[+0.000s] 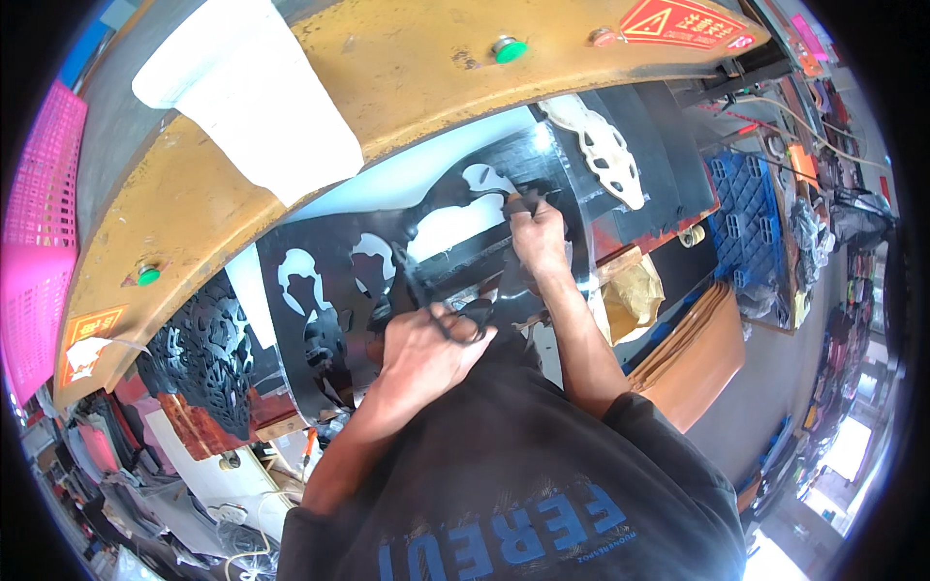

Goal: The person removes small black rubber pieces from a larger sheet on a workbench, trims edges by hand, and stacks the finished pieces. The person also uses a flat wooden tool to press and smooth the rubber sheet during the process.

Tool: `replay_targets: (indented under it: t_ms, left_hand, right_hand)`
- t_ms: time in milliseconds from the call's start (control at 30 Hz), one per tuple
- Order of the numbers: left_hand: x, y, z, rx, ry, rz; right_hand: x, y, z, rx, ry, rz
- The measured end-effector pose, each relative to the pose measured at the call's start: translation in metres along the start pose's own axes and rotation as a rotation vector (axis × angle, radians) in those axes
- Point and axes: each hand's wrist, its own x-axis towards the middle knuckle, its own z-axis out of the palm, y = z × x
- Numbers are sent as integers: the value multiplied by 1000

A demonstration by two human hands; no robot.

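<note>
My left hand (pixel 429 352) holds dark-handled scissors (pixel 418 283) by the finger loops, at the lower middle. The blades point up and left over a black sheet (pixel 254 240) with large cut-out openings. My right hand (pixel 539 232), up and to the right, pinches a dark edge or strip of the sheet material; the exact piece is hidden by its fingers. White surface shows through the openings between and beyond my hands. An off-white openwork cutting die or pattern piece (pixel 607 152) lies on black sheets to the upper right.
A yellow machine beam (pixel 436 65) with green buttons and warning signs arches over the far side. Cut black openwork pieces (pixel 211 356) are piled at left. Brown sheets (pixel 697 356), a blue plastic crate (pixel 748 218) and a pink basket (pixel 40 218) stand around.
</note>
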Motion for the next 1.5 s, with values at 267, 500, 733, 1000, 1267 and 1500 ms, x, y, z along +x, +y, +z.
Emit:
replay_targets:
  t_ms: [267,500,733,1000,1267,1500]
  left_hand:
    - [15,-24,-3,-425,-196,-420]
    - [35,-57,13,-663,-276,-526]
    - [30,-52,10,-699,-173,-352]
    - [30,-43,5,-539,-20,-263]
    - [-3,-6,-6,-749,391,-693]
    - [-27,7,-6,-1072,-45,-1040]
  right_hand:
    - [-1,-46,-27,-422,-438,123]
    - [-69,-104,-85,-330,-448,-34]
    - [-83,-84,-77,-291,-332,-326]
    - [-77,-37,-69,-163,-551,23]
    - [-76,-3,-75,136,-530,209]
    - [-77,-4,-69,278,-490,295]
